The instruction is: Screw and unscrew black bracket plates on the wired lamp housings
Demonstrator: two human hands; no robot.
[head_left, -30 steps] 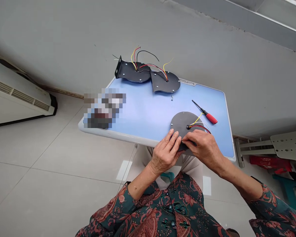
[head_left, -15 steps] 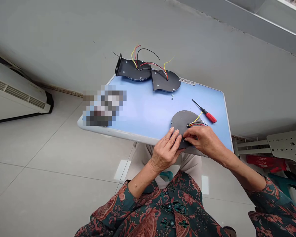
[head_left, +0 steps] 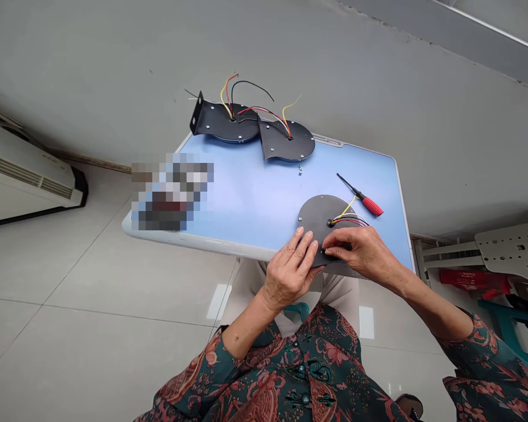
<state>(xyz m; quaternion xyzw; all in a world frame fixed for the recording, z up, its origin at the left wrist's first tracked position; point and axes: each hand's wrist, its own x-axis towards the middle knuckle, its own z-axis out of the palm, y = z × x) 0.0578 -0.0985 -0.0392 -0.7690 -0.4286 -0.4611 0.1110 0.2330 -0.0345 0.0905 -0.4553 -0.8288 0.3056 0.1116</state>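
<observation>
A round black plate (head_left: 314,212) with yellow, red, black and white wires from its centre lies at the table's near edge. My left hand (head_left: 290,266) grips its near left edge, fingers on top and thumb low at the edge. On its near part, the thumb and forefinger of my right hand (head_left: 356,249) are pinched together over a small screw spot; what they hold is too small to make out. Beyond the plate lies a screwdriver (head_left: 369,203) with a red handle. Small screws (head_left: 300,170) sit near the middle of the table.
Two similar black discs with bent brackets and wires, one at the far left (head_left: 224,123) and one beside it (head_left: 293,146), rest on the blue table (head_left: 237,199). A blurred patch covers the table's left end. A wall stands behind.
The view has shifted slightly, so the table items appear a little further left. My right fingertips have moved slightly on the plate's near part. My left hand keeps its grip.
</observation>
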